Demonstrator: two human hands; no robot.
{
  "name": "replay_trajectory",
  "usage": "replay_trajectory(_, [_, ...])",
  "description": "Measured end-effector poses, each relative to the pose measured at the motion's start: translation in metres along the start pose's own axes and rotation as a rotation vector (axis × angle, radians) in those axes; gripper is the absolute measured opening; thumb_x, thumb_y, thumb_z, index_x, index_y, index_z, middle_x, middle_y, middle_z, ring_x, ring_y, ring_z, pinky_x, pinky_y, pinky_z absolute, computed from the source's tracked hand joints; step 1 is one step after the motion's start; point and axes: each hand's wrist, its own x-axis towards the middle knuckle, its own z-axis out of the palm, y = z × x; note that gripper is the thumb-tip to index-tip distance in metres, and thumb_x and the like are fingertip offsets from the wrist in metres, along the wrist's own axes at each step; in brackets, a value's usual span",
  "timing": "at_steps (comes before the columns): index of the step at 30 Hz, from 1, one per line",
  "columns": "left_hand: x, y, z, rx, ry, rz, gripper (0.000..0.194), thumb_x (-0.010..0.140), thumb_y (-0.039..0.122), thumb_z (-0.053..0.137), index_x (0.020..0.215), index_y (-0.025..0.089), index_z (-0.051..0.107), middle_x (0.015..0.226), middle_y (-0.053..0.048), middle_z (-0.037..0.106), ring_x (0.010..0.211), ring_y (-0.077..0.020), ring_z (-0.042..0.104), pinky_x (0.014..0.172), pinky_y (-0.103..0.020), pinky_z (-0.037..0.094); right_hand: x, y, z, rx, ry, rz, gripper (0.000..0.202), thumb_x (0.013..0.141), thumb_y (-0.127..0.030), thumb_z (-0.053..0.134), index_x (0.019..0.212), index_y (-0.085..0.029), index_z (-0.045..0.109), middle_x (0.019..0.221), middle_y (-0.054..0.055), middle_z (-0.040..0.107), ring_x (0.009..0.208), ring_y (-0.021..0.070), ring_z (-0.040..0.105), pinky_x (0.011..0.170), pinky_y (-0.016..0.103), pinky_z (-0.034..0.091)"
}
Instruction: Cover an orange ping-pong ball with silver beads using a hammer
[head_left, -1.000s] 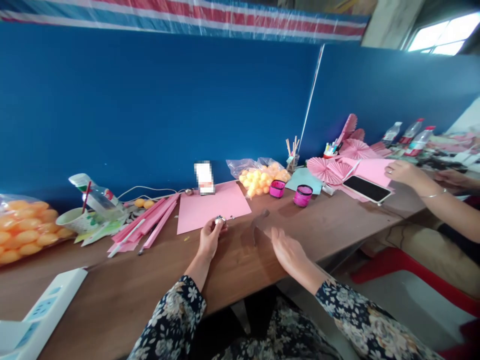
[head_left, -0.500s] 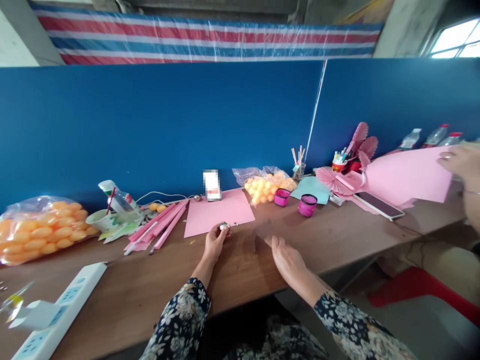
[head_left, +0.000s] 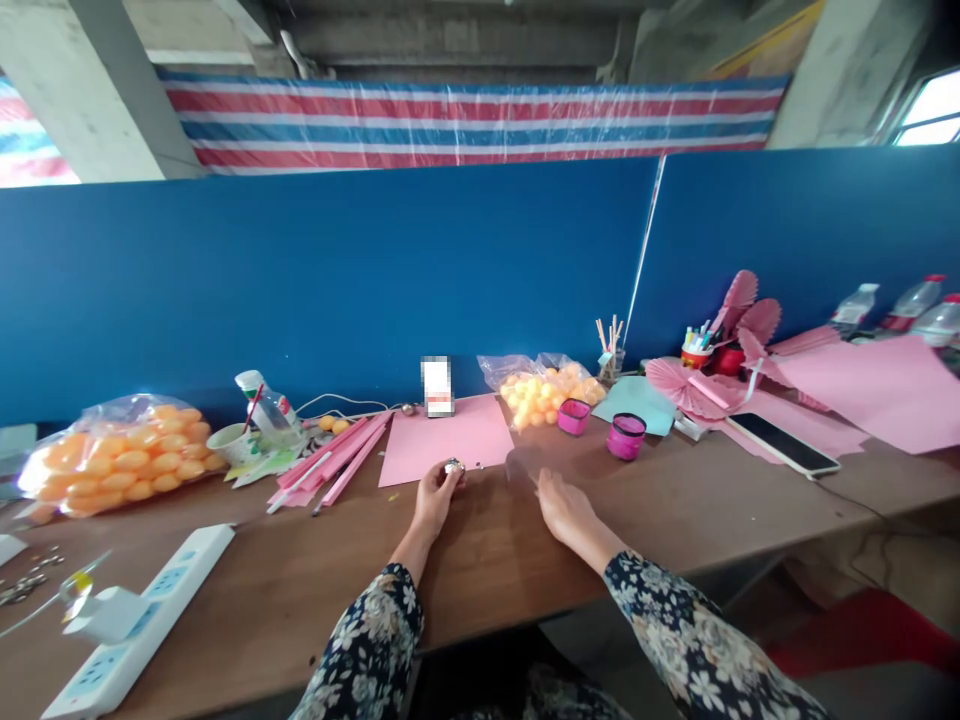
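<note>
My left hand (head_left: 435, 500) is closed, thumb and fingers pinching a small shiny silver piece (head_left: 453, 466) just in front of a pink paper sheet (head_left: 442, 435). Its exact kind is too small to make out. To the right, my right hand (head_left: 566, 508) grips the edge of a thin, see-through plastic piece (head_left: 521, 465) held low above the brown table (head_left: 487, 560). The two hands are apart. Tiny dark bits lie on the table near the paper's front edge.
Bags of orange balls stand left (head_left: 124, 460) and centre (head_left: 540, 395). Rolled pink paper strips (head_left: 345, 455), two magenta round containers (head_left: 626, 437), a phone (head_left: 784, 443) and pink paper fans (head_left: 686, 385) line the table. A white power strip (head_left: 150, 610) lies front left.
The view has tilted up slightly and shifted left. At the right, another person's hand has left the view, and the large pink sheet it held now sits lower. My hands keep their holds.
</note>
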Motion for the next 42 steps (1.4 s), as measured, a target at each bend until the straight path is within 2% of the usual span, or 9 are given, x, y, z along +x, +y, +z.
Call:
replay_trajectory(6, [-0.004,0.003,0.0,-0.004,0.001,-0.02,0.041,0.062,0.038,0.069,0.093,0.013,0.064,0.076,-0.004,0.067,0.066,-0.0153,0.063,0.064,-0.028,0.052,0.018,0.002,0.0,0.021,0.002,-0.076,0.038,0.089,-0.01,0.032,0.124,-0.001,0.037,0.114,0.026,0.052,0.091,0.0261,0.062,0.074,0.034,0.049])
replay_trajectory(13, [0.0,-0.007,-0.005,-0.067,0.052,-0.076,0.044,0.065,0.041,0.067,0.1,0.016,0.062,0.091,-0.006,0.067,0.071,-0.0157,0.064,0.067,-0.029,0.053,0.049,0.001,-0.008,0.061,-0.028,-0.089,0.025,0.09,-0.019,0.036,0.11,-0.007,0.047,0.09,0.017,0.061,0.071,0.0218,0.065,0.058,0.027,0.048])
replay_trajectory(20, [0.01,-0.011,-0.004,-0.133,0.1,-0.174,0.041,0.064,0.039,0.069,0.096,0.015,0.064,0.089,-0.008,0.066,0.069,-0.015,0.064,0.064,-0.028,0.053,0.077,0.011,-0.009,0.054,-0.089,-0.115,0.018,0.087,-0.027,0.047,0.098,-0.014,0.048,0.086,0.011,0.059,0.069,0.0234,0.065,0.054,0.027,0.046])
replay_trajectory(24, [0.02,-0.011,0.003,-0.147,0.102,-0.176,0.039,0.066,0.037,0.068,0.098,0.015,0.062,0.09,-0.008,0.065,0.072,-0.0139,0.063,0.067,-0.027,0.053,0.082,0.012,-0.004,0.034,-0.1,-0.091,0.016,0.083,-0.027,0.053,0.092,-0.015,0.048,0.082,0.01,0.059,0.065,0.0242,0.065,0.049,0.027,0.043])
replay_trajectory(29, [0.026,-0.016,0.005,-0.163,0.064,-0.121,0.045,0.067,0.033,0.068,0.108,0.018,0.057,0.094,-0.006,0.064,0.08,-0.0141,0.062,0.075,-0.028,0.051,0.076,0.012,-0.002,0.061,-0.076,-0.073,0.015,0.087,-0.026,0.045,0.097,-0.016,0.046,0.088,0.01,0.059,0.07,0.0214,0.064,0.055,0.026,0.043])
replay_trajectory(32, [0.025,-0.016,0.004,-0.19,0.067,-0.13,0.048,0.065,0.031,0.07,0.11,0.019,0.056,0.097,-0.006,0.064,0.085,-0.0155,0.062,0.079,-0.03,0.05,0.074,0.013,-0.012,0.26,-0.072,-0.063,0.017,0.088,-0.029,0.041,0.097,-0.016,0.047,0.09,0.01,0.059,0.076,0.0224,0.062,0.062,0.029,0.044])
replay_trajectory(36, [0.021,-0.013,0.003,-0.217,0.09,-0.122,0.052,0.063,0.032,0.071,0.112,0.019,0.056,0.098,-0.008,0.066,0.086,-0.0164,0.062,0.081,-0.03,0.047,0.068,0.009,-0.041,0.775,-0.054,-0.047,0.023,0.087,-0.037,0.041,0.101,-0.02,0.048,0.092,0.009,0.058,0.088,0.0235,0.057,0.075,0.033,0.043])
replay_trajectory(39, [0.019,-0.011,0.004,-0.245,0.065,-0.099,0.051,0.062,0.031,0.073,0.109,0.017,0.058,0.095,-0.009,0.066,0.085,-0.0179,0.062,0.081,-0.031,0.046,0.054,-0.001,-0.062,1.02,-0.113,0.032,0.028,0.086,-0.046,0.039,0.091,-0.021,0.049,0.077,0.003,0.052,0.064,0.0155,0.053,0.053,0.026,0.044])
replay_trajectory(42, [0.017,-0.007,0.005,-0.325,-0.003,-0.108,0.05,0.065,0.029,0.071,0.112,0.019,0.056,0.096,-0.008,0.065,0.088,-0.0186,0.062,0.082,-0.032,0.045,0.039,-0.015,-0.075,1.41,-0.329,0.157,0.032,0.084,-0.051,0.041,0.098,-0.022,0.046,0.07,-0.003,0.042,0.045,0.006,0.036,0.035,0.017,0.031])
